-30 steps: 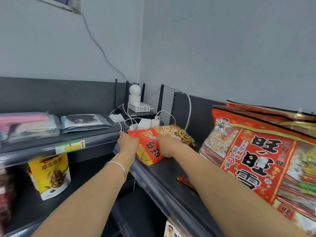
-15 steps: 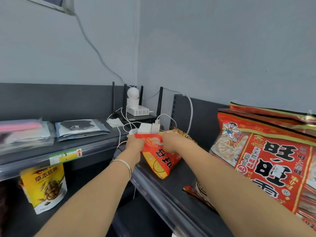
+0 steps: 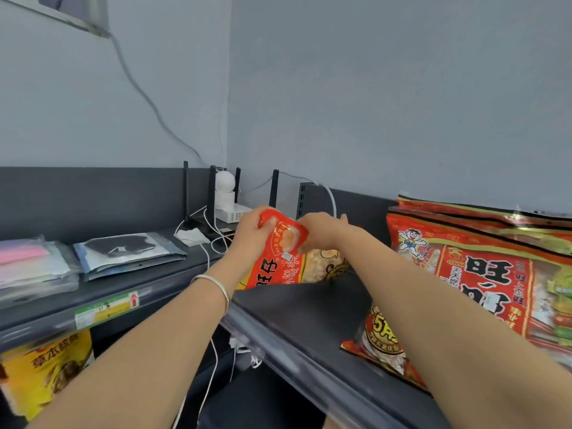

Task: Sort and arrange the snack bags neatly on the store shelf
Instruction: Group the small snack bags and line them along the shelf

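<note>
Nearest the camera, two bare forearms reach forward over the dark shelf (image 3: 297, 308), whose front rail runs diagonally from the centre toward the lower right. A silver bangle (image 3: 216, 289) circles the left wrist. Under the right forearm a small red snack bag with a yellow "5" badge (image 3: 379, 345) lies flat on the shelf. At the lower left, on a lower level, a yellow bag of nuts (image 3: 46, 370) stands beneath a green and yellow price tag (image 3: 106, 308).

Farther in, the left hand (image 3: 250, 233) and the right hand (image 3: 318, 230) both close their grip on the top edge of an orange-red snack bag (image 3: 278, 261). The bag stands upright near the back of the shelf, its lower edge at the shelf surface, its print turned sideways.

To the right, large red snack bags (image 3: 483, 274) lean in a stack against the wall. To the left, flat clear packets (image 3: 123, 252) lie on the adjoining shelf. In the far corner sit a white camera (image 3: 224, 188), a router with black antennas (image 3: 213, 193) and tangled white cables (image 3: 213, 239).
</note>
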`<action>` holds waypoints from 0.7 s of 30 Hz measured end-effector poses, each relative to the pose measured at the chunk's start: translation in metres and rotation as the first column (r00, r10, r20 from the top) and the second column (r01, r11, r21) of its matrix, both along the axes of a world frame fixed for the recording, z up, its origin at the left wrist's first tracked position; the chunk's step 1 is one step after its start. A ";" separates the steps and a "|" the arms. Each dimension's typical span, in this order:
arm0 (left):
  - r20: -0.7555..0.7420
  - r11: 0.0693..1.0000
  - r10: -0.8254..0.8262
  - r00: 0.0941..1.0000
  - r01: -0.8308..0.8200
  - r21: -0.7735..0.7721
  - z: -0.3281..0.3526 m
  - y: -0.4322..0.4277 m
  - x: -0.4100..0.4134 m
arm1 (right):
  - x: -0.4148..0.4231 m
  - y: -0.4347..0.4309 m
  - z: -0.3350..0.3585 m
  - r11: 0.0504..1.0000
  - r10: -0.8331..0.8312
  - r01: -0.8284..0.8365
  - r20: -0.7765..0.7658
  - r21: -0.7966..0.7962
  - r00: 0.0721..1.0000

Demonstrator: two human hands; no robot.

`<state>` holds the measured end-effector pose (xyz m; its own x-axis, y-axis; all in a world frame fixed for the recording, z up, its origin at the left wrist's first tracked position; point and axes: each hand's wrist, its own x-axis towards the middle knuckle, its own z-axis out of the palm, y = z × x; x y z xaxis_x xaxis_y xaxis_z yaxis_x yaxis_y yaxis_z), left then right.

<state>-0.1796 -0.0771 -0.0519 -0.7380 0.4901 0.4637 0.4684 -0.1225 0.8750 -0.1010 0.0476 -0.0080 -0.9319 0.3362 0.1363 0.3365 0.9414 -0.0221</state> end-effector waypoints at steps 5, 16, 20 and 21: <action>-0.124 0.998 0.018 0.992 -0.024 -0.051 -0.005 -0.004 -0.002 | 0.003 -0.009 -0.017 0.997 -0.064 0.068 -0.104 0.034 0.992; 0.069 0.989 0.048 0.996 -0.057 0.140 0.017 -0.002 0.010 | 0.039 -0.022 0.032 0.800 -0.454 -0.069 -0.676 -0.596 0.581; 0.235 0.942 -0.305 0.923 0.255 0.220 0.023 0.012 0.044 | 0.067 -0.021 0.039 0.789 -0.499 -0.066 -0.700 -0.611 0.511; 0.250 0.931 -0.333 0.909 0.274 0.242 0.026 0.017 0.054 | 0.077 -0.020 0.042 0.801 -0.500 -0.045 -0.707 -0.598 0.500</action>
<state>-0.1251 -0.0601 -0.0261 -0.6820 0.6314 0.3692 0.1189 -0.4024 0.9077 -0.0240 0.0273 0.0340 -0.3634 0.7799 0.5097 0.1063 0.5782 -0.8089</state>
